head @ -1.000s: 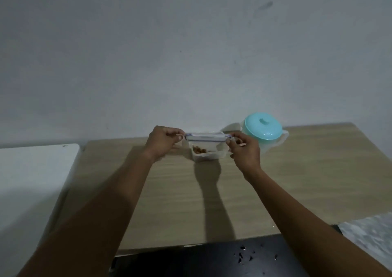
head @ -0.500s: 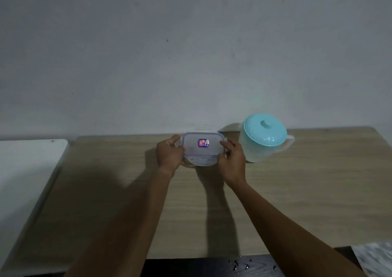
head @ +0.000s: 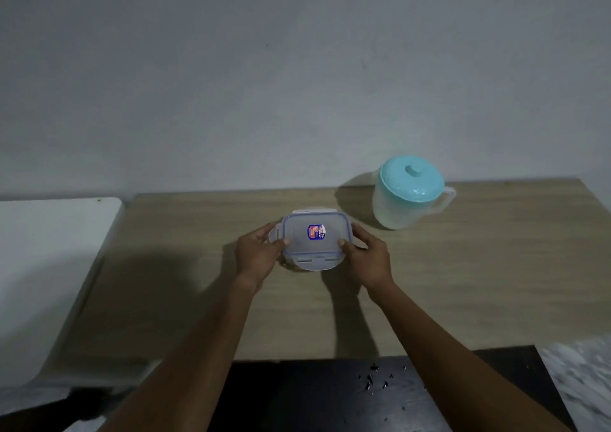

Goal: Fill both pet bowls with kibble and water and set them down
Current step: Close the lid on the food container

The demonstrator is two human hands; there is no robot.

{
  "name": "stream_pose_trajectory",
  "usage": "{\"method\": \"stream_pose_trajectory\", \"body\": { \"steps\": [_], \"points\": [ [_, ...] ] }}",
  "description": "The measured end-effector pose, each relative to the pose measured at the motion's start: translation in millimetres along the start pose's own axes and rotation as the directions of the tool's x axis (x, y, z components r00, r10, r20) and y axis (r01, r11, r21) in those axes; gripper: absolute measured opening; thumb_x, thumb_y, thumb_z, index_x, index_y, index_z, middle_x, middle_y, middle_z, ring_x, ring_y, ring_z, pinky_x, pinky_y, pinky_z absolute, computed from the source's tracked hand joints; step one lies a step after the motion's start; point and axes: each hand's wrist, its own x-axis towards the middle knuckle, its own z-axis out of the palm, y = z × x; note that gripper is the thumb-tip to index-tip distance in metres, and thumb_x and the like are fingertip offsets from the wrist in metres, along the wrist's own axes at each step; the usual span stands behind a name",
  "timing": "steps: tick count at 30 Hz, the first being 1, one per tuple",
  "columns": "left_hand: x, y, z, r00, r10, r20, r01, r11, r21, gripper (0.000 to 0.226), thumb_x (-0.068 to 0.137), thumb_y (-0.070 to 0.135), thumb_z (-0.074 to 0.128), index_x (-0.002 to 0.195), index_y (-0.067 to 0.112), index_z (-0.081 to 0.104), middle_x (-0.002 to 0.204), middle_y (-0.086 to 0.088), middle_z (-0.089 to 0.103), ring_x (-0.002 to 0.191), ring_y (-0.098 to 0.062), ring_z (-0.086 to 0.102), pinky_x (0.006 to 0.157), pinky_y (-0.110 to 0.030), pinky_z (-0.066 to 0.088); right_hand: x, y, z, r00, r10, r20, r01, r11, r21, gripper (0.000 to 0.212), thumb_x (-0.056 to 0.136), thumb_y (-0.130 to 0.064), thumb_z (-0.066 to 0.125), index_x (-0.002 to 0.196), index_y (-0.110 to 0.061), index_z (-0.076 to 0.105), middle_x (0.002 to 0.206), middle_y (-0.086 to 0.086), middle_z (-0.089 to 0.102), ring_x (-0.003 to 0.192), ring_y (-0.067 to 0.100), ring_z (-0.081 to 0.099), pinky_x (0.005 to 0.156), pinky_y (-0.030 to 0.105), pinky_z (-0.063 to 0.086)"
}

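**Both hands grip a lidded food container at mid-tabletop**

The left hand (head: 256, 256) and the right hand (head: 368, 259) are apart, each clamped on one short end of a small clear food container (head: 299, 261). The left holds the end at 9 o'clock and the right the end at 3 o'clock. Each thumb lies on top of the snap-lock lid (head: 315, 246), and the fingers curl round the ends beneath it. The lid sits flat on the container, and a blue and red sticker (head: 316, 232) marks its middle. The latch flap on the edge at 6 o'clock sticks out toward the person. What lies under the cloudy lid cannot be told. Whether the container rests on the wood or is held just above it cannot be told either.

The container sits at the middle of a light wooden tabletop (head: 496, 266). At 2 o'clock from it, apart from the right hand, stands a translucent pitcher (head: 396, 210) with a teal lid (head: 411, 178) and its handle toward 3 o'clock.

A white surface (head: 49, 266) adjoins the tabletop at 9 o'clock. At 6 o'clock lies a dark surface (head: 314, 398) strewn with a few small specks (head: 373, 378). A pale mottled floor (head: 585, 375) shows at 4 o'clock. A plain grey wall (head: 297, 67) rises at 12 o'clock.
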Motion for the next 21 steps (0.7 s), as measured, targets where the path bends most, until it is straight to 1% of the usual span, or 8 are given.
{"method": "stream_pose_trajectory", "body": {
  "steps": [4, 9, 12, 13, 15, 17, 19, 21],
  "points": [
    [-28, -22, -18, 1.000, -0.019, 0.003, 0.019, 1.000, 0.010, 0.058, 0.076, 0.008, 0.082, 0.130, 0.006, 0.061, 0.127, -0.008, 0.066, 0.107, -0.022, 0.068, 0.086, -0.041, 0.059, -28, 6, 3, 0.999, 0.029, 0.015, -0.029, 1.000, 0.006, 0.053, 0.087, -0.022, 0.078, 0.138, -0.018, 0.066, 0.135, -0.001, 0.069, 0.118, 0.017, 0.067, 0.107, 0.047, 0.052],
    [-45, -32, -26, 0.998, -0.057, 0.042, 0.058, 0.998, -0.027, 0.054, 0.081, 0.012, 0.078, 0.132, 0.007, 0.060, 0.129, -0.006, 0.065, 0.107, -0.021, 0.068, 0.071, -0.023, 0.060, -45, 4, 2, 1.000, 0.011, 0.020, -0.011, 1.000, 0.002, 0.046, 0.089, -0.017, 0.075, 0.135, -0.018, 0.068, 0.132, -0.001, 0.070, 0.122, 0.017, 0.064, 0.109, 0.045, 0.050],
    [-46, -32, -25, 0.995, -0.090, 0.038, 0.092, 0.995, -0.042, 0.050, 0.083, 0.010, 0.076, 0.131, 0.008, 0.061, 0.130, -0.006, 0.064, 0.111, -0.022, 0.066, 0.090, -0.038, 0.058, -54, 7, 2, 0.999, 0.001, 0.040, -0.001, 1.000, 0.010, 0.044, 0.093, -0.015, 0.071, 0.136, -0.019, 0.066, 0.130, -0.001, 0.071, 0.120, 0.017, 0.065, 0.105, 0.041, 0.052],
    [-46, -31, -25, 0.995, -0.091, 0.046, 0.093, 0.995, -0.037, 0.049, 0.084, 0.009, 0.075, 0.131, 0.007, 0.061, 0.130, -0.006, 0.064, 0.111, -0.022, 0.066, 0.091, -0.039, 0.057, -55, 8, 2, 0.999, 0.005, 0.042, -0.006, 1.000, 0.019, 0.045, 0.092, -0.016, 0.072, 0.136, -0.020, 0.066, 0.130, -0.001, 0.071, 0.121, 0.017, 0.065, 0.105, 0.042, 0.052],
    [-44, -30, -24, 0.992, -0.101, 0.078, 0.105, 0.993, -0.047, 0.049, 0.084, 0.007, 0.074, 0.132, 0.007, 0.061, 0.130, -0.010, 0.064, 0.108, -0.024, 0.067, 0.082, -0.034, 0.060, -55, 10, 0, 0.999, 0.026, 0.039, -0.027, 0.999, 0.031, 0.045, 0.090, -0.018, 0.074, 0.135, -0.022, 0.068, 0.128, -0.003, 0.073, 0.119, 0.018, 0.067, 0.104, 0.045, 0.054],
    [-45, -26, -24, 0.989, -0.107, 0.101, 0.115, 0.991, -0.072, 0.051, 0.084, 0.004, 0.073, 0.133, 0.006, 0.059, 0.132, -0.012, 0.063, 0.107, -0.027, 0.068, 0.068, -0.024, 0.060, -53, 9, -2, 0.996, 0.076, 0.044, -0.079, 0.994, 0.074, 0.046, 0.088, -0.015, 0.077, 0.133, -0.021, 0.069, 0.126, -0.002, 0.074, 0.111, 0.017, 0.070, 0.093, 0.041, 0.059],
    [-49, -22, -24, 0.989, -0.110, 0.096, 0.119, 0.989, -0.088, 0.050, 0.085, 0.002, 0.072, 0.133, 0.005, 0.058, 0.128, -0.012, 0.065, 0.102, -0.027, 0.068, 0.064, -0.021, 0.060, -53, 5, -4, 0.988, 0.140, 0.067, -0.148, 0.980, 0.134, 0.048, 0.087, -0.013, 0.079, 0.133, -0.021, 0.070, 0.125, -0.001, 0.075, 0.103, 0.019, 0.072, 0.070, 0.033, 0.061],
    [-51, -22, -25, 0.990, -0.108, 0.095, 0.119, 0.986, -0.120, 0.051, 0.085, 0.001, 0.071, 0.134, 0.004, 0.058, 0.127, -0.014, 0.065, 0.101, -0.027, 0.068, 0.063, -0.020, 0.060, -50, 3, -5, 0.986, 0.156, 0.067, -0.163, 0.980, 0.113, 0.049, 0.084, -0.017, 0.082, 0.131, -0.022, 0.071, 0.124, -0.002, 0.075, 0.098, 0.020, 0.073, 0.058, 0.031, 0.057]
  ]
}}
